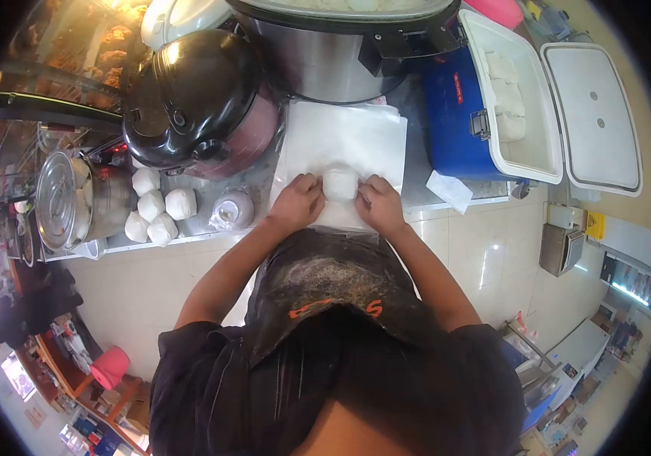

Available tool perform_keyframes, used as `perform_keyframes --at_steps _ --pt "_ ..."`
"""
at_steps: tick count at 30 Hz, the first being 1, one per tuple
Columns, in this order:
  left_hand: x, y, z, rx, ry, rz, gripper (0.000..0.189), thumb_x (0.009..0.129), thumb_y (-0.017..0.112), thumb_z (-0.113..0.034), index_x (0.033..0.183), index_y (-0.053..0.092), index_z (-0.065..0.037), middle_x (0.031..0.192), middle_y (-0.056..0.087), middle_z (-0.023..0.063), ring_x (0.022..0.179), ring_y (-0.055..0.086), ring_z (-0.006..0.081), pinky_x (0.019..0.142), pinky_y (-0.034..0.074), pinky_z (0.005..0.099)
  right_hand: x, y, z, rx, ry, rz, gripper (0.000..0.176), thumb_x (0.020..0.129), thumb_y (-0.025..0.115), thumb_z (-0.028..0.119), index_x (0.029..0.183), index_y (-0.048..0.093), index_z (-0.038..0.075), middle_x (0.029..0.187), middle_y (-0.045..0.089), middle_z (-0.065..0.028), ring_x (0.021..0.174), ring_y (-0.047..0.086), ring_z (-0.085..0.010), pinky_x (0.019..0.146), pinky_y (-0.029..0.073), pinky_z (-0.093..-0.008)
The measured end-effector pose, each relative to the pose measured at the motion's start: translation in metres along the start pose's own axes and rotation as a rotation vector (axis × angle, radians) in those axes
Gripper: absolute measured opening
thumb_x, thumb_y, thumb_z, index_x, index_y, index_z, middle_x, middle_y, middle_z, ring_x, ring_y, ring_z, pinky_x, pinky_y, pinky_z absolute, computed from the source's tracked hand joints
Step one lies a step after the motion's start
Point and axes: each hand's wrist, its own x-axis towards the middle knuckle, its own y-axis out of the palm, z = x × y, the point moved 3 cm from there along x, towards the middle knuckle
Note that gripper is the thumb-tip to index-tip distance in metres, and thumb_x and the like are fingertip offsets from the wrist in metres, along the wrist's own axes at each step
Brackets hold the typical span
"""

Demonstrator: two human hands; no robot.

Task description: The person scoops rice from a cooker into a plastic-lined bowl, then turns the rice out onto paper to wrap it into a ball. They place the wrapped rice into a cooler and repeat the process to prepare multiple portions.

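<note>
A rounded white bundle (340,183), apparently wrapped in paper, sits on a stack of white paper sheets (344,135) at the counter's front edge. My left hand (300,202) is closed at the bundle's left side, with its fingers pinching the wrapping paper. On the opposite side, my right hand (378,203) pinches the paper in the same way. The exact fingertip contact is too small to make out.
Several similar white bundles (152,205) lie left, beside a clear jar (232,210) and a steel pot (109,194). A dark-lidded cooker (192,95) and a large steel cooker (306,57) stand behind. At right is an open blue cooler (451,114) holding more bundles.
</note>
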Motion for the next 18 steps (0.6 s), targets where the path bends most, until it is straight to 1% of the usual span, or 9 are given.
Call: perform_keyframes --at_steps 3,6,7,10,13,14,16,17,18 --pt "0.005 0.001 0.017 -0.063 -0.053 0.244 0.014 0.073 0.069 -0.007 0.087 0.068 -0.003 0.091 0.059 0.0146 0.085 0.062 0.0314 0.076 0.051 0.0409 0.004 -0.014 0.013 -0.089 0.004 0.111 0.022 0.07 0.066 0.01 0.09 0.067 0.001 0.095 0.054 -0.0096 0.09 0.052 -0.03 0.072 0.048 -0.0416" --pt "0.034 0.0 0.041 -0.136 -0.232 0.475 0.021 0.072 0.07 -0.008 0.092 0.067 -0.004 0.098 0.059 0.016 0.087 0.061 0.0329 0.077 0.051 0.042 0.0 -0.009 0.011 -0.164 0.035 0.187 0.028 0.072 0.063 0.015 0.095 0.068 0.001 0.101 0.054 -0.0083 0.097 0.048 -0.0291 0.077 0.043 -0.0432" --pt "0.047 -0.008 0.027 0.012 -0.227 0.328 0.028 0.072 0.07 -0.009 0.099 0.064 -0.005 0.101 0.059 0.0146 0.086 0.061 0.0347 0.079 0.052 0.041 0.003 -0.014 0.015 -0.196 0.027 0.216 0.029 0.072 0.062 0.016 0.097 0.068 0.001 0.102 0.054 -0.0081 0.098 0.047 -0.0289 0.078 0.042 -0.0439" --pt "0.07 0.004 0.021 0.012 0.037 0.348 0.025 0.076 0.067 -0.011 0.099 0.062 -0.005 0.103 0.059 0.0139 0.089 0.062 0.0353 0.082 0.051 0.0421 -0.001 -0.015 0.015 -0.269 0.037 0.286 0.035 0.073 0.061 0.019 0.104 0.067 0.002 0.104 0.054 -0.0076 0.099 0.047 -0.0283 0.079 0.038 -0.0449" --pt "0.079 0.014 0.024 0.063 0.127 0.387 0.017 0.082 0.06 -0.009 0.098 0.059 -0.004 0.103 0.06 0.0174 0.092 0.062 0.0362 0.082 0.049 0.0437 0.0 -0.017 0.02 -0.297 0.119 0.362 0.041 0.074 0.06 0.017 0.111 0.065 0.001 0.11 0.053 -0.0071 0.104 0.047 -0.0284 0.083 0.038 -0.0446" --pt "0.077 0.019 0.028 0.026 0.003 0.465 0.017 0.083 0.06 -0.009 0.099 0.058 -0.005 0.102 0.06 0.0181 0.093 0.062 0.0365 0.082 0.049 0.044 -0.001 -0.018 0.023 -0.299 0.158 0.39 0.043 0.074 0.06 0.016 0.114 0.064 0.001 0.113 0.053 -0.0069 0.107 0.047 -0.0286 0.084 0.038 -0.0444" --pt "0.072 0.009 0.013 -0.052 -0.247 0.623 0.016 0.084 0.058 -0.007 0.1 0.056 -0.007 0.099 0.061 0.0196 0.095 0.06 0.0371 0.083 0.047 0.0444 -0.008 -0.016 0.026 -0.305 0.13 0.336 0.048 0.076 0.063 0.016 0.121 0.06 0.002 0.12 0.052 -0.0079 0.114 0.045 -0.0303 0.091 0.037 -0.0465" --pt "0.072 0.002 0.005 -0.047 -0.21 0.667 0.011 0.088 0.05 -0.006 0.098 0.054 -0.006 0.092 0.063 0.0218 0.089 0.061 0.039 0.077 0.047 0.0447 -0.012 -0.014 0.026 -0.307 0.122 0.311 0.051 0.076 0.064 0.017 0.125 0.057 0.003 0.123 0.051 -0.0085 0.118 0.044 -0.0311 0.095 0.036 -0.0475" --pt "0.069 0.001 0.001 -0.13 -0.2 0.582 0.011 0.086 0.051 -0.005 0.097 0.054 -0.006 0.09 0.063 0.022 0.086 0.061 0.0395 0.075 0.046 0.0454 -0.013 -0.013 0.025 -0.077 0.161 0.236 0.056 0.076 0.068 0.015 0.128 0.053 0.003 0.125 0.05 -0.0099 0.119 0.045 -0.0306 0.096 0.037 -0.0472"
